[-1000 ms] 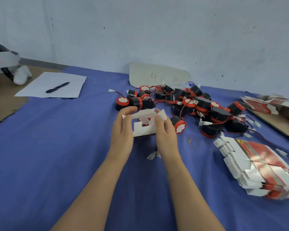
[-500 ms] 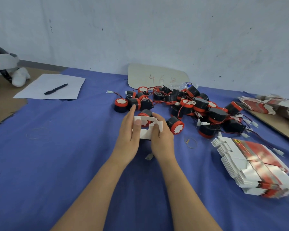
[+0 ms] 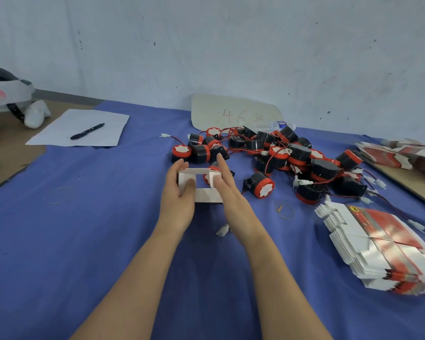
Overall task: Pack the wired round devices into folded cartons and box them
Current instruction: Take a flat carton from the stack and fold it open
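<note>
Headset [image 3: 3,94]: white and grey, upper left of the frame, on bare brown board off the cloth.
Paper sheet [image 3: 59,138]: white, left of centre, lying partly on the cloth's far edge.
Pen [image 3: 87,131]: black, lying slantwise on the paper sheet.
Blue cloth [image 3: 84,241]: covers the table from the lower left across to the right edge.
Left hand [image 3: 179,197]: centre of the frame, thumb on the front face of the carton and fingers wrapped round its left end, gripping it.
Carton [image 3: 206,195]: white, part-opened, held just above the cloth between the two hands, its top open.
Right hand [image 3: 228,192]: close beside the left, fingers held straight and pressed flat against the carton's right end flap; it grips nothing.
Loose connector [image 3: 222,230]: small, white, on the cloth between the two wrists.
Card [image 3: 233,111]: pale, rounded, marked "46" in red, leaning on the wall behind the pile.
Round devices [image 3: 292,158]: black bodies with red rims and red-black wires, heaped in a tangle right of centre, beyond the hands.
Single device [image 3: 261,186]: lying on its side just right of the right hand, apart from the heap.
Rubber band [image 3: 284,210]: on the cloth below the single device.
Flat cartons [image 3: 378,246]: red and white stack, fanned, lower right.
Further cartons [image 3: 390,153]: upper right edge, on brown board.
</note>
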Motion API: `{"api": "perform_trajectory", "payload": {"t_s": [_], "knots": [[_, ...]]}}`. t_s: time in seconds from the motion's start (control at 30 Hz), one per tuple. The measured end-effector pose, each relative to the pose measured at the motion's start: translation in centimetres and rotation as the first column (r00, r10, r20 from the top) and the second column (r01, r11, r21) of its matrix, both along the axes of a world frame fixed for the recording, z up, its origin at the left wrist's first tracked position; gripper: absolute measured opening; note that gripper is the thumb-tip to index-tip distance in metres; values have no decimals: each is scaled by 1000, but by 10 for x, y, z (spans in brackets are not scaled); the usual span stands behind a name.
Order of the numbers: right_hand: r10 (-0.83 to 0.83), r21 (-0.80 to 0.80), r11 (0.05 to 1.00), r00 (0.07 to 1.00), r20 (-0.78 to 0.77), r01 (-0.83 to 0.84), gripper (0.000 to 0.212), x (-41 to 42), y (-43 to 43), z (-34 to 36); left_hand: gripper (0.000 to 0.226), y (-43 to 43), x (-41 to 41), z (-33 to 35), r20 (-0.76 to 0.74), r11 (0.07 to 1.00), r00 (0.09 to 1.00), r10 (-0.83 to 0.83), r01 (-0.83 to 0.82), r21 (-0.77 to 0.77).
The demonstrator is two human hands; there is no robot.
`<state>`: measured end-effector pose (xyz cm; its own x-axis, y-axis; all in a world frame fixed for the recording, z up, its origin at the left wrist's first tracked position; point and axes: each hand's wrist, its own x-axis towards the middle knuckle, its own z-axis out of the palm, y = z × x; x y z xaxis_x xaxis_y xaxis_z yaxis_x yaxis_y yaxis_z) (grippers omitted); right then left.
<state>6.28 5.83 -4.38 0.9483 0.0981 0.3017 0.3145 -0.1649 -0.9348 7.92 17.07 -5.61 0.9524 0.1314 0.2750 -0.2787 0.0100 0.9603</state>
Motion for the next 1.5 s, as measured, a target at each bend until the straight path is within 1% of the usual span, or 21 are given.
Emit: {"api": "perform_trajectory", "payload": {"t_s": [0.03, 0.13, 0.17, 0.2, 0.27, 0.33, 0.4, 0.47, 0.53, 0.6, 0.67, 0.73, 0.8, 0.83, 0.93, 1.03, 1.07, 1.17, 1.33, 1.43, 1.5], "knots": [[-55, -2, 999, 999, -1, 55, 45, 2, 0, -2, 42, 0, -1, 1, 5, 1000, 1000, 6, -6, 22], [-238, -62, 967, 961, 138, 248, 38, 2, -1, -10, 42, -6, -4, 4, 37, 996, 999, -9, 5, 89], [-289, -55, 953, 949, 127, 298, 35, 2, 0, -10, 43, -8, -5, 4, 42, 995, 999, -16, 12, 99], [-304, -39, 949, 944, 129, 312, 33, 5, 0, -10, 45, -9, -6, 5, 45, 995, 999, -22, 18, 103], [-267, -51, 959, 948, 176, 279, 31, 4, -3, -8, 46, -10, -7, 6, 50, 996, 998, -26, 22, 88], [-154, -85, 981, 969, 195, 173, 33, 2, -8, -3, 45, -8, -7, 6, 46, 999, 999, -27, 25, 47], [-29, -105, 993, 986, 163, 47, 35, 2, -9, 3, 44, -4, -6, 7, 38, 999, 999, -36, 37, -11], [51, -119, 992, 991, 120, -37, 26, 0, -11, 5, 45, 1, -4, 9, 35, 996, 998, -53, 55, -66], [69, -107, 993, 992, 107, -58, 19, 1, -13, 5, 45, 3, -3, 10, 30, 991, 997, -70, 73, -110], [44, -122, 992, 991, 126, -28, 16, 0, -13, 5, 45, 3, -4, 11, 11, 982, 997, -82, 83, -170], [-30, -177, 983, 988, 152, 57, 17, 1, -12, 2, 48, 2, -5, 11, -9, 973, 996, -86, 82, -216], [-109, -201, 970, 984, 138, 135, 32, 2, -9, -1, 47, 1, -6, 12, 5, 975, 997, -76, 75, -207], [-169, -172, 967, 979, 116, 187, 49, 1, -4, -3, 45, -1, -7, 13, 35, 976, 996, -78, 84, -203], [-203, -172, 960, 971, 123, 222, 50, 1, -3, -4, 43, -2, -8, 14, 52, 977, 995, -87, 95, -193], [-278, -250, 916, 945, 173, 315, 37, 3, -3, -7, 41, -5, -10, 13, 78, 977, 991, -109, 121, -173], [-250, -268, 920, 955, 157, 285, 34, 2, -5, -7, 39, -4, -9, 12, 74, 973, 992, -100, 113, -200], [-237, -247, 932, 961, 140, 265, 34, 2, -6, -6, 38, -4, -9, 11, 73, 973, 993, -93, 106, -204], [-221, -112, 966, 970, 104, 232, 32, 0, -6, -4, 33, -6, -7, 10, 82, 980, 995, -59, 74, -186], [-279, -236, 919, 944, 176, 316, 29, 2, -4, -6, 33, -7, -6, 8, 70, 984, 995, -71, 82, -157], [-281, -243, 913, 937, 206, 327, 27, 2, -6, -6, 33, -7, -7, 9, 53, 985, 996, -77, 84, -151], [-243, -241, 927, 950, 196, 287, 28, 2, -10, -5, 29, -7, -8, 10, 57, 982, 995, -79, 87, -166]]}}
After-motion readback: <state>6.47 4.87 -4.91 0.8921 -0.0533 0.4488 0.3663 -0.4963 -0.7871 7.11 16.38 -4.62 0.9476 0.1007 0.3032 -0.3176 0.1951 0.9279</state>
